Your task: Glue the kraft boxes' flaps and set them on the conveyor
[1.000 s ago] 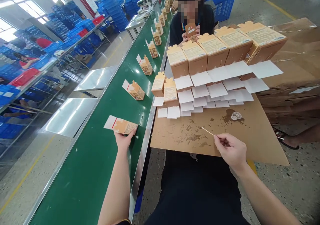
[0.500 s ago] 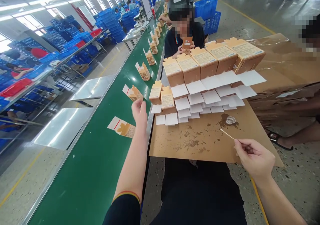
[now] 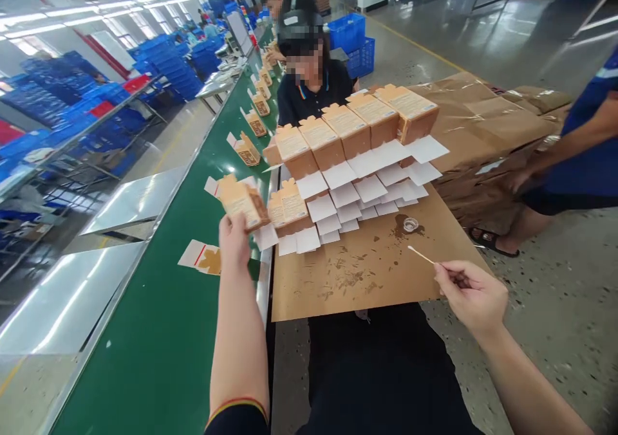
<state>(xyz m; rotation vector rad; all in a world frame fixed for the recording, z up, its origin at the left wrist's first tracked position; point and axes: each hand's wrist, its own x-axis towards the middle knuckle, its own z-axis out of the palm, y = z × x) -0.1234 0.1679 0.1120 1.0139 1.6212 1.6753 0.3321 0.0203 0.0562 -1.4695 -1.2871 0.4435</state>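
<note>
My left hand (image 3: 235,239) grips a small brown carton box (image 3: 243,204) over the belt's right edge, its white flap sticking out to the right. Just beside it, at the near left end of the stack, are brown cartons (image 3: 288,204). My right hand (image 3: 473,293) pinches a cotton swab (image 3: 421,254), its tip pointing left above the brown cardboard sheet (image 3: 309,293). Beyond the swab tip stands a small clear cup (image 3: 410,225) on a wet patch. Stacked cartons (image 3: 333,140) with white flaps hanging out rise at the back of the sheet.
A green conveyor belt (image 3: 159,306) runs along the left, carrying a flat-lying carton (image 3: 200,257) and a row of upright cartons (image 3: 247,148). A co-worker (image 3: 313,94) sits behind the stack. Another person (image 3: 579,139) stands at right beside paper-covered goods (image 3: 458,120).
My left hand has moved and now holds a carton with its white flap out, beside the stack. My right hand still holds the swab. The view has turned right; a person in blue appears.
</note>
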